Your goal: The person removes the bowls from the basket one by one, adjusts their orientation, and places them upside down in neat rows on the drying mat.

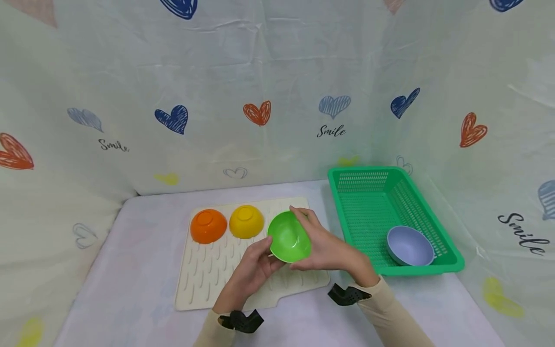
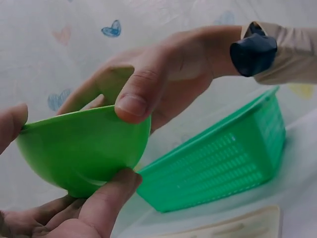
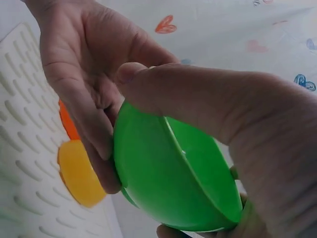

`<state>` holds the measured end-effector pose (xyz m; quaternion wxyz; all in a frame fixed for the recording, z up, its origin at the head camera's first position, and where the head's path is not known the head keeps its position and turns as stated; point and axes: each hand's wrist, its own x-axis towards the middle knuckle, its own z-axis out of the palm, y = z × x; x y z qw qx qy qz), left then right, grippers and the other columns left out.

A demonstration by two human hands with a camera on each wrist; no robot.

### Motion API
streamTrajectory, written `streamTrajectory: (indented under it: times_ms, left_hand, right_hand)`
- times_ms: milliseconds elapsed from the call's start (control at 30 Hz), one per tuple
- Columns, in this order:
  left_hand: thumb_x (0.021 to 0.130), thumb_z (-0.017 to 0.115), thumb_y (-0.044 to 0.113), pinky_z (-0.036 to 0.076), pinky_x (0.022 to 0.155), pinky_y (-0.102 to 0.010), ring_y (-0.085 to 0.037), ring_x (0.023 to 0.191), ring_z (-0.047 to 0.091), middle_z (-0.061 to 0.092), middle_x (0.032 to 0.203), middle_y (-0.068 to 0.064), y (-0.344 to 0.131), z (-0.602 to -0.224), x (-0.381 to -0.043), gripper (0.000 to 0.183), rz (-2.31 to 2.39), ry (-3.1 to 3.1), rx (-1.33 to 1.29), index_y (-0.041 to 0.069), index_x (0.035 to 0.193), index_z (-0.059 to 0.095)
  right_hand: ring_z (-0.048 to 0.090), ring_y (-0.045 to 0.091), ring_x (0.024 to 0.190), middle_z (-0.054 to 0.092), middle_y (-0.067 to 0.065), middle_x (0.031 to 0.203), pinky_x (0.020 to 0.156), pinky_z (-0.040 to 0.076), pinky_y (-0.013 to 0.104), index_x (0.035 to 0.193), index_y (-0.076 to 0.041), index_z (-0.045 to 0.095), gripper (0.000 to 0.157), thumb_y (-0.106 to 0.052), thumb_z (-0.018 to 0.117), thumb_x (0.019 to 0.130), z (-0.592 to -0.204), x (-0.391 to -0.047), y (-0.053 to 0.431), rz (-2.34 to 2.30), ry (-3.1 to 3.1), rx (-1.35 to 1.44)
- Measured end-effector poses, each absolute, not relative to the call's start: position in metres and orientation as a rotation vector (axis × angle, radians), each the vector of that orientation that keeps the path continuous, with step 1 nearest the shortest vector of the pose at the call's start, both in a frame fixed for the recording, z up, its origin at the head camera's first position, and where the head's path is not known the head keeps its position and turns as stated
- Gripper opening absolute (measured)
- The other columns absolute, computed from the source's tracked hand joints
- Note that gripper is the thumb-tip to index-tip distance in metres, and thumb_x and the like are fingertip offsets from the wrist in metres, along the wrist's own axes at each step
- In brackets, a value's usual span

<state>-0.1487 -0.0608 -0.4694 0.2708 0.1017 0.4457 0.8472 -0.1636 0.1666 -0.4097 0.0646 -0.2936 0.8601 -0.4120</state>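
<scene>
A bright green bowl (image 1: 288,238) is held between both hands above the cream ridged mat (image 1: 204,274), its hollow facing up toward the head camera. My left hand (image 1: 257,270) grips it from the lower left, thumb at the rim and fingers under the base, as the left wrist view shows. On the other side my right hand (image 1: 323,246) holds the rim with thumb and fingers spread across the bowl. An orange bowl (image 1: 208,226) and a yellow bowl (image 1: 246,222) lie upside down side by side on the mat's far part.
To the right of the mat stands a green perforated basket (image 1: 362,207). A lavender bowl (image 1: 409,246) sits in its near right corner, hollow side up. A pale cloth covers the table (image 1: 130,250), and a heart-printed sheet (image 1: 286,159) hangs behind and at the sides.
</scene>
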Motion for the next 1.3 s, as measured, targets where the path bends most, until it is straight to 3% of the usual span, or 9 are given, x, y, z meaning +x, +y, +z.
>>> streamTrajectory:
  times_ms: [200, 367, 467, 700, 933, 1100, 1300]
  left_hand:
    - [0.109, 0.052, 0.022, 0.057, 0.100, -0.035, -0.016, 0.113, 0.071, 0.063, 0.139, -0.007, -0.067, -0.470, -0.150, 0.055, 2.257, 1.357, 0.263, -0.004, 0.155, 0.037]
    - [0.103, 0.061, 0.016, 0.058, 0.099, -0.035, -0.015, 0.116, 0.070, 0.049, 0.153, -0.023, -0.068, -0.468, -0.154, 0.064, 2.214, 1.507, 0.264, -0.003, 0.157, 0.033]
    - [0.100, 0.065, 0.013, 0.059, 0.097, -0.034, -0.015, 0.115, 0.069, 0.044, 0.157, -0.026, -0.068, -0.467, -0.156, 0.066, 2.194, 1.573, 0.252, -0.001, 0.157, 0.035]
    - [0.094, 0.074, 0.010, 0.061, 0.094, -0.037, -0.025, 0.114, 0.071, 0.040, 0.158, -0.023, -0.070, -0.465, -0.153, 0.072, 2.120, 1.765, 0.300, 0.004, 0.157, 0.039]
    - [0.085, 0.084, 0.010, 0.057, 0.099, -0.033, -0.040, 0.140, 0.053, 0.037, 0.163, -0.014, -0.071, -0.460, -0.149, 0.081, 2.030, 2.029, 0.411, 0.012, 0.156, 0.043]
    - [0.079, 0.089, 0.010, 0.053, 0.106, -0.042, -0.035, 0.141, 0.052, 0.049, 0.156, -0.006, -0.068, -0.451, -0.148, 0.080, 1.852, 2.384, 0.570, 0.018, 0.150, 0.052]
    - [0.073, 0.093, 0.009, 0.055, 0.104, -0.044, -0.032, 0.135, 0.057, 0.054, 0.151, -0.009, -0.066, -0.448, -0.147, 0.077, 1.564, 2.777, 0.791, 0.013, 0.143, 0.060]
  right_hand:
    - [0.049, 0.031, 0.133, 0.028, 0.014, 0.161, 0.103, 0.053, 0.052, 0.164, -0.013, 0.020, 0.112, -0.038, 0.089, 0.079, -0.412, -0.163, 0.168, -1.302, 2.567, -0.874]
    - [0.047, 0.032, 0.137, 0.030, 0.011, 0.163, 0.107, 0.048, 0.059, 0.164, -0.017, 0.023, 0.106, -0.040, 0.086, 0.081, -0.412, -0.164, 0.169, -1.320, 2.593, -0.834]
    - [0.044, 0.031, 0.141, 0.029, 0.007, 0.165, 0.110, 0.046, 0.061, 0.164, -0.021, 0.022, 0.105, -0.040, 0.085, 0.083, -0.412, -0.164, 0.169, -1.319, 2.608, -0.798]
    - [0.035, 0.032, 0.150, 0.028, 0.005, 0.167, 0.115, 0.039, 0.066, 0.164, -0.023, 0.024, 0.100, -0.041, 0.083, 0.085, -0.415, -0.163, 0.168, -1.326, 2.616, -0.744]
    - [0.037, 0.034, 0.149, 0.028, 0.007, 0.168, 0.113, 0.039, 0.069, 0.164, -0.023, 0.023, 0.100, -0.041, 0.082, 0.086, -0.420, -0.166, 0.166, -1.380, 2.602, -0.695]
    - [0.040, 0.035, 0.148, 0.025, 0.006, 0.169, 0.113, 0.042, 0.066, 0.165, -0.025, 0.022, 0.100, -0.044, 0.081, 0.086, -0.423, -0.167, 0.165, -1.394, 2.615, -0.618]
    - [0.043, 0.042, 0.144, 0.025, 0.006, 0.170, 0.106, 0.046, 0.068, 0.165, -0.024, 0.021, 0.101, -0.046, 0.080, 0.085, -0.434, -0.170, 0.162, -1.413, 2.629, -0.562]
